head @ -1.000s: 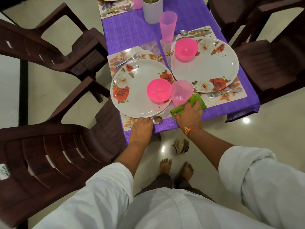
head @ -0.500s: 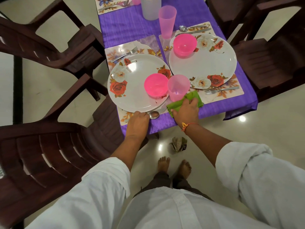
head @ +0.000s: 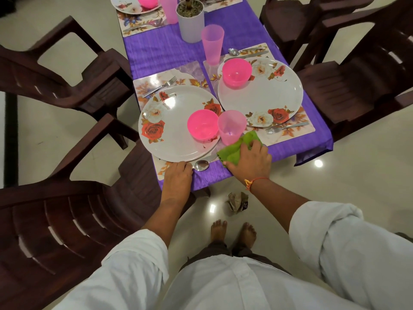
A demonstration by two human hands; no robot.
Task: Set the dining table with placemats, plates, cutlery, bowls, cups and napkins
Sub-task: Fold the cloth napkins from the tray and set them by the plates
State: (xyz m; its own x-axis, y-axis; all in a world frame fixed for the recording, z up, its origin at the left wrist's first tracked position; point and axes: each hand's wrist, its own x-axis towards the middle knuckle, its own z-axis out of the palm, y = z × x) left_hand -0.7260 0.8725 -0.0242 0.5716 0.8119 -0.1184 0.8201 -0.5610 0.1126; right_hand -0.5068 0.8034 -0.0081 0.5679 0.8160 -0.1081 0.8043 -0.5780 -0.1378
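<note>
Count by kind, table and surrounds.
Plates [head: 174, 139] 3, bowls [head: 202, 127] 3, cups [head: 231, 128] 3, one of each at 11 o'clock; placemats [head: 145, 86] 4; forks [head: 161, 86] 2; spoons [head: 201, 165] 2; green napkin [head: 234, 151] 1; chairs [head: 67, 220] 4.

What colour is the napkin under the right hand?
The napkin is bright green, shown best in the head view.

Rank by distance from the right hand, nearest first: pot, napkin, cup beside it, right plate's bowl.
1. Napkin, held by the right hand.
2. Cup, just beyond the napkin.
3. Bowl, on the right plate.
4. Pot, far mid-table.
</note>
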